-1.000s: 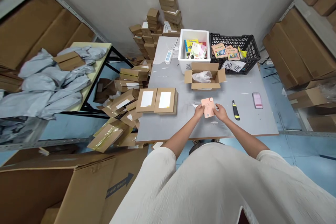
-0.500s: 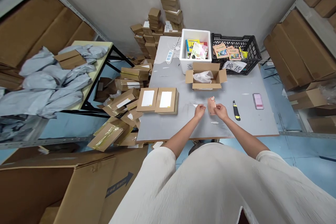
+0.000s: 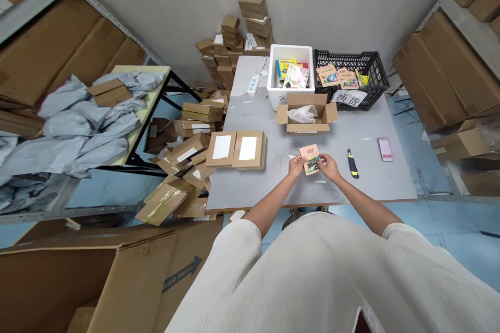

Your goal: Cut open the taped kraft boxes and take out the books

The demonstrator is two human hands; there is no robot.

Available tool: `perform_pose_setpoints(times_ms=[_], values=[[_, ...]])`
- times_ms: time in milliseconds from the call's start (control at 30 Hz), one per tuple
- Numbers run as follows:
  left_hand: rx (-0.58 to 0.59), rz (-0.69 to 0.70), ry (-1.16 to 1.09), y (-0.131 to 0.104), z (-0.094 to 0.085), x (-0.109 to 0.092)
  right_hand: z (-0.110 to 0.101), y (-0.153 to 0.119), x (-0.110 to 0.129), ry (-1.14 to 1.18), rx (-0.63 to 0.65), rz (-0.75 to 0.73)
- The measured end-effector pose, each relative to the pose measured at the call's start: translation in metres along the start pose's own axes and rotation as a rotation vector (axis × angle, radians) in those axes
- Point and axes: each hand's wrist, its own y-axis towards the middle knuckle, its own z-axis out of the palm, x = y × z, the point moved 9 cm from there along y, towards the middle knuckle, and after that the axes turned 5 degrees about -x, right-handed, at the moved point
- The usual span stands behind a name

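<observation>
Over the front of the grey table (image 3: 281, 187), a small pink book (image 3: 310, 152) with a coloured picture on its cover is held between my two hands. My left hand (image 3: 296, 166) grips its left edge and my right hand (image 3: 328, 166) its right edge, both with fingers closed. Just beyond the book stands an open cardboard box (image 3: 308, 128) with white wrapping (image 3: 302, 114) inside. A black and yellow box cutter (image 3: 352, 164) lies to the right of my right hand. Farther right is a phone (image 3: 385, 149), its screen blurred.
Behind the box stand a white bin (image 3: 272, 83) of books and a black crate (image 3: 378, 83) with similar pink books. Flat cartons (image 3: 248, 163) with white labels lie at left. Parcels pile up beside the table; grey bags (image 3: 62, 151) cover a side table.
The pink book has turned over, from a mostly plain side to its pictured cover. My left hand, earlier apart from it, now grips its left edge.
</observation>
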Motion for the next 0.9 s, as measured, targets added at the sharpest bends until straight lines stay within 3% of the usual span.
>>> perform_pose_setpoints(times_ms=[200, 333, 433, 667, 767, 900], values=[[-0.023, 0.022, 0.018, 0.0, -0.004, -0.008, 0.007, -0.005, -0.018, 0.16, 0.049, 0.206], [-0.037, 0.011, 0.006, 0.002, -0.01, -0.014, 0.012, -0.011, -0.011, 0.197, 0.125, 0.214], [0.033, 0.011, 0.014, 0.003, -0.01, -0.021, 0.005, -0.013, -0.005, 0.225, 0.122, 0.196], [0.42, 0.051, 0.286, -0.016, 0.033, -0.021, -0.048, -0.006, -0.002, 0.381, -0.058, 0.172], [0.425, 0.102, 0.275, -0.018, 0.054, -0.029, -0.071, 0.0, -0.002, 0.408, -0.067, 0.169], [0.324, 0.219, 0.213, -0.009, 0.078, -0.057, -0.093, 0.017, -0.004, 0.482, -0.077, 0.176]])
